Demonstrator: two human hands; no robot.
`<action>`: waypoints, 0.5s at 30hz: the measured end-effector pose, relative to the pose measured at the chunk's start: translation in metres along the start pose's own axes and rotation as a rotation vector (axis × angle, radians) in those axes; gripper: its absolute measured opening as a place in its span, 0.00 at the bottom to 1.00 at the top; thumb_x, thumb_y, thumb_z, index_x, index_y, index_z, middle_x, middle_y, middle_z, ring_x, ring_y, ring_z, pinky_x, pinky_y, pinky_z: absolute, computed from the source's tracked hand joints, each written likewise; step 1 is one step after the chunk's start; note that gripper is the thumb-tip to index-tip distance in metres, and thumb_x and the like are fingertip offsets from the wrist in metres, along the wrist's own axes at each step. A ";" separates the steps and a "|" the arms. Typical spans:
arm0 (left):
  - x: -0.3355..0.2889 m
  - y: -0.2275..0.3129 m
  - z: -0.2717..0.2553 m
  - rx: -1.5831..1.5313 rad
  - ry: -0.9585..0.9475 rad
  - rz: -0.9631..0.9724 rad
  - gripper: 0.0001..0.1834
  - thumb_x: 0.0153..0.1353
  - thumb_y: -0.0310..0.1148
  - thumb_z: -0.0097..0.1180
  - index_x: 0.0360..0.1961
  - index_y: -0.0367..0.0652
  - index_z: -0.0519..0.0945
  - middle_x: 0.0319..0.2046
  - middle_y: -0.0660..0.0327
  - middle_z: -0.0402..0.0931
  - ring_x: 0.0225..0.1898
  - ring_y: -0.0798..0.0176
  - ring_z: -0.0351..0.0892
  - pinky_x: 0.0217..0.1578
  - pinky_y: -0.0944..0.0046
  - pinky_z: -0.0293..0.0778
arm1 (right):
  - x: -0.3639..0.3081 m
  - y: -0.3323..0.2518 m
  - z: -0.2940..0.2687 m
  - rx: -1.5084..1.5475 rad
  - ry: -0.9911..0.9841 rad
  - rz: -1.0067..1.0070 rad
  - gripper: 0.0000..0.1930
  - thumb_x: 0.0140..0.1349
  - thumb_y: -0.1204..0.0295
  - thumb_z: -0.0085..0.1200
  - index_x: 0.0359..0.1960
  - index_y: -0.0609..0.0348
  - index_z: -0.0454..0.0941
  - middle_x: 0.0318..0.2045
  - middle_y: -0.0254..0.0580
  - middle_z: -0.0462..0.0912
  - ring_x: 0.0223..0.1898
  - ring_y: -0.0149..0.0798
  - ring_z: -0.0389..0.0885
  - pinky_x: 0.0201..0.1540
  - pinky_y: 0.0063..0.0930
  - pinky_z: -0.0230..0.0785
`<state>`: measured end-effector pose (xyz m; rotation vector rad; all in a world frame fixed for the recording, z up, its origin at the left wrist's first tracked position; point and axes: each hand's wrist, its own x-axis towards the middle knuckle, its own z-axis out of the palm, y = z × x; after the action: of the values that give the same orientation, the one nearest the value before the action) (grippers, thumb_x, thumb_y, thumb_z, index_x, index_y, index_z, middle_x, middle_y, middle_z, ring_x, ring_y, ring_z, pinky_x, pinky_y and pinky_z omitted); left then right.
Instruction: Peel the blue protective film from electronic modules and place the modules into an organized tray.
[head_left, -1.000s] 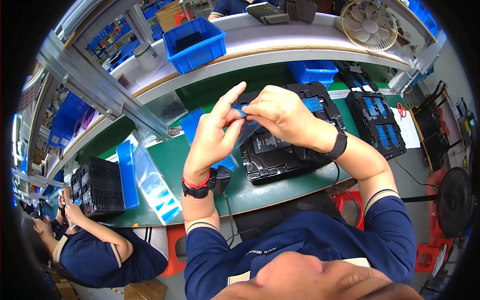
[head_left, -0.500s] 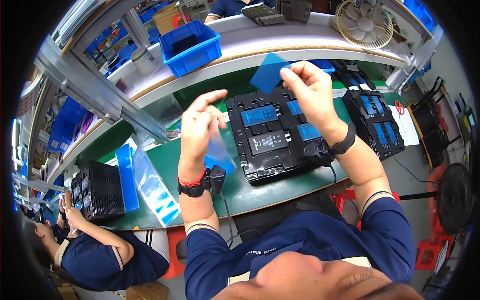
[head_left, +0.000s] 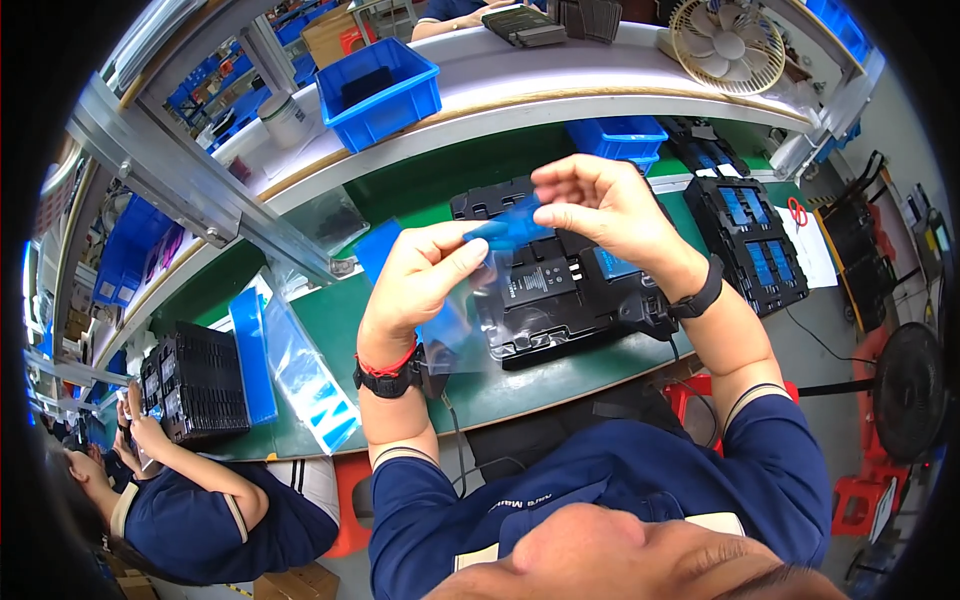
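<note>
A small blue film (head_left: 510, 222), smeared by motion, stretches between my hands above a black plastic tray (head_left: 535, 345). The thumb and fingers of my left hand (head_left: 412, 278) pinch its left end. At the other end, the thumb of my right hand (head_left: 628, 222) meets the film, its fingers curled above. Below my left hand hangs a clear sheet (head_left: 462, 345), partly over the tray's left side. In the tray lie flat battery packs: a dark one (head_left: 538, 284) shows plainly, a blue-faced one (head_left: 612, 263) sits under my right hand, and others are covered.
A second tray of blue packs (head_left: 748, 240) stands at right beside red scissors (head_left: 797, 211). Left are blue strips (head_left: 253, 350), clear bags (head_left: 305, 365) and stacked black trays (head_left: 205, 385). A shelf above holds a blue bin (head_left: 385, 115) and fan (head_left: 728, 45). A co-worker (head_left: 215, 510) sits left.
My right hand has brought the blue film down and left toward my left hand. My left hand, its fingers apart before, now pinches the film. A blue bin behind my right hand shows more.
</note>
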<state>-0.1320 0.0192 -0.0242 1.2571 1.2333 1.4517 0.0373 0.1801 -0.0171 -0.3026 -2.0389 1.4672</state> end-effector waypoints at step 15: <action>-0.018 0.019 -0.045 0.172 0.270 0.119 0.24 0.59 0.29 0.55 0.56 0.36 0.68 0.39 0.54 0.79 0.42 0.71 0.74 0.46 0.72 0.66 | -0.026 0.025 -0.013 0.097 -0.060 0.499 0.08 0.54 0.73 0.60 0.22 0.61 0.74 0.14 0.32 0.74 0.11 0.21 0.70 0.12 0.14 0.62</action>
<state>-0.1736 -0.0082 -0.0092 1.2970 1.5108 1.6728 0.0614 0.1865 -0.0461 -0.7783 -2.0194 1.8789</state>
